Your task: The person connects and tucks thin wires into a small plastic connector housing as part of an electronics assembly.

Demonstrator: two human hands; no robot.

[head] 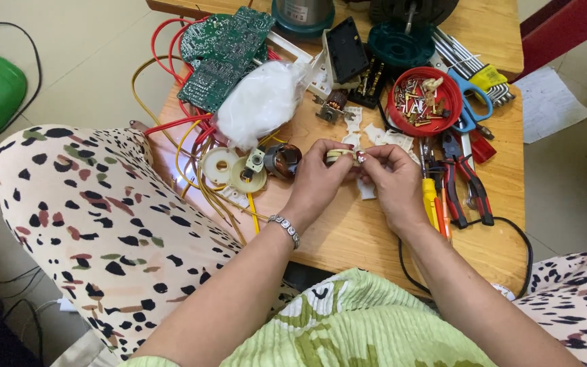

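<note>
Both hands over bench [348, 238]: left hand [317, 180] pinches a small cream part [341, 155], right hand [392, 178] fingertips grip its red-tipped end; fitting step, next move likely needs fine alignment.

Counts, placed relative to the red bowl [424, 102] of screws: one bowl; two green circuit boards [222, 51] far to its left; two cream plastic rings [232, 170] below-left of it; one copper-wound coil [282, 160] beside those rings; one white plastic bag [261, 102] to its left; two hands, left hand [321, 180] and right hand [392, 180], below it; one pair of blue-handled scissors [473, 102] just right of it.
</note>
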